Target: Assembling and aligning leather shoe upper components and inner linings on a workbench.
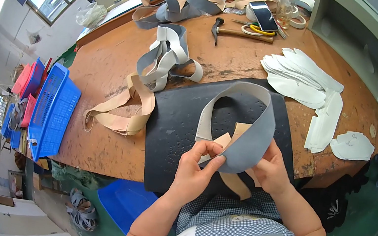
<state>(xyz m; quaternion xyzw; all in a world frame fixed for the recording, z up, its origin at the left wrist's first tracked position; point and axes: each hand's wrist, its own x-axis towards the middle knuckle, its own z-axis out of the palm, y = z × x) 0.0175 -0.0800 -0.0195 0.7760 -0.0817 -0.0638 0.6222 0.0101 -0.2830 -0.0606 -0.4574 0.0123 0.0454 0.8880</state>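
Over a black rubber mat (173, 120) I hold up a looped strip of material (251, 141), grey-blue on one face and off-white on the other. My left hand (194, 169) pinches its lower end between thumb and fingers. Further right, my right hand (273, 173) grips the strip's edge, with some fingertips hidden behind it. Tan strip pieces (236, 186) show behind and below the loop, near both hands; whether they are joined to it I cannot tell. Left of the mat lies a tan looped strip (136, 121).
Grey-and-white strips (164, 56) and a larger strip pile (183, 4) lie farther back. A hammer (243, 34) rests near scissors (261, 30) and a glass jar (285, 6). White cut pieces (300, 79) spread at right, beside a grey machine (374, 54). A blue basket (54, 113) stands left.
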